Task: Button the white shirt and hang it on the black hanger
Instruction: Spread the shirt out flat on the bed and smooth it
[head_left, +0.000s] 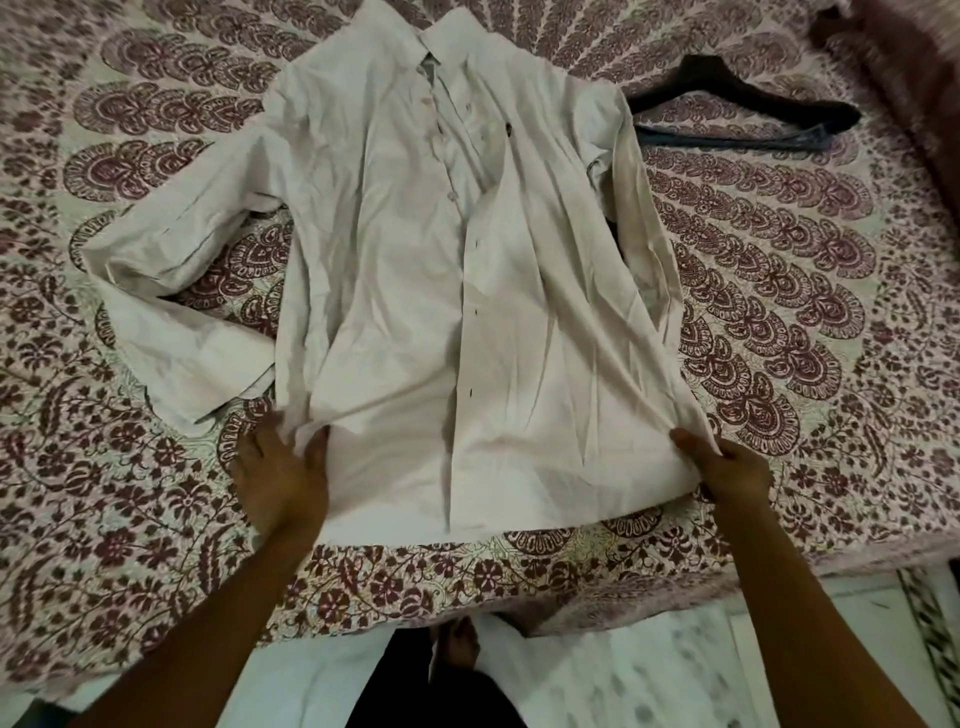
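The white shirt (415, 270) lies front up on the bed, collar at the far end, hem near me. Small buttons run down the upper placket, and dark buttonholes show lower down. Its left sleeve is folded at the left side. My left hand (283, 475) grips the hem's lower left corner, fingers curled in the cloth. At the lower right corner, my right hand (727, 465) pinches the hem. The black hanger (748, 101) rests on the bed beyond the shirt's right shoulder, partly tucked behind it.
A bedsheet (805, 312) with a maroon floral pattern covers the bed. The bed's near edge runs just below the shirt hem. Marble floor (623, 675) and a foot (457, 644) show below. A dark cloth (904, 67) sits at the far right corner.
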